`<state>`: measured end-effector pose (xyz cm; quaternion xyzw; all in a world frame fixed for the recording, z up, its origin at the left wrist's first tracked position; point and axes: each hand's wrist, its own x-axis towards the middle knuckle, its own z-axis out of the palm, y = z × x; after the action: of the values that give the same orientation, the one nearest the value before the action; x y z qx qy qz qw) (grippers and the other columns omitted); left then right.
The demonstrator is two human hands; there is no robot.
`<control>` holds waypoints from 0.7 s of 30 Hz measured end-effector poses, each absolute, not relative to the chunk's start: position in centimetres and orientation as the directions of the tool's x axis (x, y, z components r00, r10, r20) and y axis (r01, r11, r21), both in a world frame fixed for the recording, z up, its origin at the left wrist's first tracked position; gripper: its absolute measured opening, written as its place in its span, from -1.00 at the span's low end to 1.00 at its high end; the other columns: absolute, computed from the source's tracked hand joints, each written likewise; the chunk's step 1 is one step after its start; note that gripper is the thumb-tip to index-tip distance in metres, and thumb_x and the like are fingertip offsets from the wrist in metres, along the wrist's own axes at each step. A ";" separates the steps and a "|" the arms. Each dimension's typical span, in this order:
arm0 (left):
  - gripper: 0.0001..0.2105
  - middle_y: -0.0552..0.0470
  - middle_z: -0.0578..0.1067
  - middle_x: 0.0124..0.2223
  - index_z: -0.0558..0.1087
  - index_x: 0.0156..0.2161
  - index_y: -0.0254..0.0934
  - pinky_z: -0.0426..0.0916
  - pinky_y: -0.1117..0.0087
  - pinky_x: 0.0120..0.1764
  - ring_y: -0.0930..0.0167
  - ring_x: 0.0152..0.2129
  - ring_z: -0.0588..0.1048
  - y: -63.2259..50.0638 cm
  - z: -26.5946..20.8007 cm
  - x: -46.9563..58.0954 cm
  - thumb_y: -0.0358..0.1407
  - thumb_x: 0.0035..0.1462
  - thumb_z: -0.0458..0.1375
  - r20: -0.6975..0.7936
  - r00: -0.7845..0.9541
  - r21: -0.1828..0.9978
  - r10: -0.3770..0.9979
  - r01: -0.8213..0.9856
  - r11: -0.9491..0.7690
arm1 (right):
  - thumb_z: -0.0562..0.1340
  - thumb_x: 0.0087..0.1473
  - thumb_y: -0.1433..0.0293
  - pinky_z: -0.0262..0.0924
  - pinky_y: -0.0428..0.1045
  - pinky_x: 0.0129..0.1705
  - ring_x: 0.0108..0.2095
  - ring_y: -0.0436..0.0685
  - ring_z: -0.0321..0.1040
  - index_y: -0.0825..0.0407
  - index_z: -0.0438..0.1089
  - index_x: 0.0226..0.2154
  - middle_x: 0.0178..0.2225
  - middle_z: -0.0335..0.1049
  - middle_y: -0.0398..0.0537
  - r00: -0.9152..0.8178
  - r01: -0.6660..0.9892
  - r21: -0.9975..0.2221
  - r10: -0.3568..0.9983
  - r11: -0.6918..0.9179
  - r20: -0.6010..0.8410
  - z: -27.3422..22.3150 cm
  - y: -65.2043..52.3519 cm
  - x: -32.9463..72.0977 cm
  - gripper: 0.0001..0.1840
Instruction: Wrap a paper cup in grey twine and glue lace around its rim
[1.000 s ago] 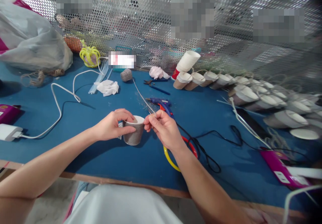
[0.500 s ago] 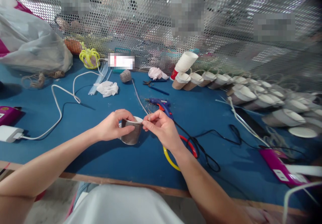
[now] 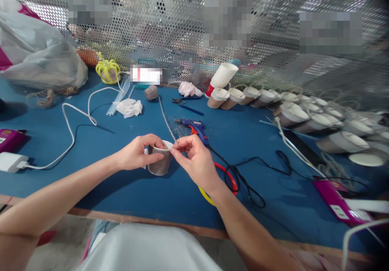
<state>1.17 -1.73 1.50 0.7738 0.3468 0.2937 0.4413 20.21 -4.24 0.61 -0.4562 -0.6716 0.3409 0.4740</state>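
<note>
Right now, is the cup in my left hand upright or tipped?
The cup is upright: its rim faces up and its base down, with the left hand gripping its wall.

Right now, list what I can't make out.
Head view throughout:
Inside bottom of the gray cup: hidden by its wall and the left hand.
Near end of the gray twine: hidden by the right hand.
White charger: cut off by left edge.
Rightmost cups: blurred, cut off by right edge.

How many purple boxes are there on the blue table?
2: the left purple box, cut by the picture's edge, beside a white plug; the right purple box, at lower right. Others may be hidden.
</note>
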 end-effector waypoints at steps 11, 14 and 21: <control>-0.83 -0.08 0.49 -0.27 0.41 -0.30 -0.36 0.33 0.37 -0.25 0.38 -0.32 0.44 -1.0 1.4 1.8 -0.28 0.02 0.12 0.135 0.617 0.892 0.775 0.265 -0.367 | 0.25 -0.01 0.34 0.29 -0.01 -0.35 -0.43 0.04 0.32 -0.04 0.21 -0.41 -0.44 0.33 -0.15 -0.121 0.346 -0.874 0.940 0.342 0.320 0.9 -4.1 21.0 -0.83; -0.83 -0.07 0.49 -0.28 0.40 -0.30 -0.35 0.33 0.36 -0.24 0.39 -0.34 0.44 -1.0 1.3 2.0 -0.28 0.02 0.12 0.125 0.610 0.902 0.783 0.258 -0.345 | 0.26 -0.02 0.35 0.29 -0.02 -0.35 -0.44 0.03 0.32 -0.04 0.21 -0.41 -0.45 0.33 -0.16 -0.110 0.350 -0.876 0.943 0.331 0.313 0.8 -4.0 21.1 -0.84; -0.83 -0.03 0.47 -0.33 0.38 -0.34 -0.36 0.30 0.41 -0.31 0.43 -0.40 0.39 -1.4 1.5 2.2 -0.27 -0.01 0.12 0.088 0.577 0.909 0.812 0.287 -0.302 | 0.25 -0.02 0.37 0.30 -0.02 -0.35 -0.44 0.03 0.33 -0.03 0.20 -0.41 -0.46 0.32 -0.16 -0.120 0.377 -0.862 0.940 0.340 0.318 1.2 -4.1 20.8 -0.84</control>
<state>2.22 -1.36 1.52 0.7560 0.3633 0.2818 0.4658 20.76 -4.09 1.17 -0.4835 -0.6812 0.3102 0.4539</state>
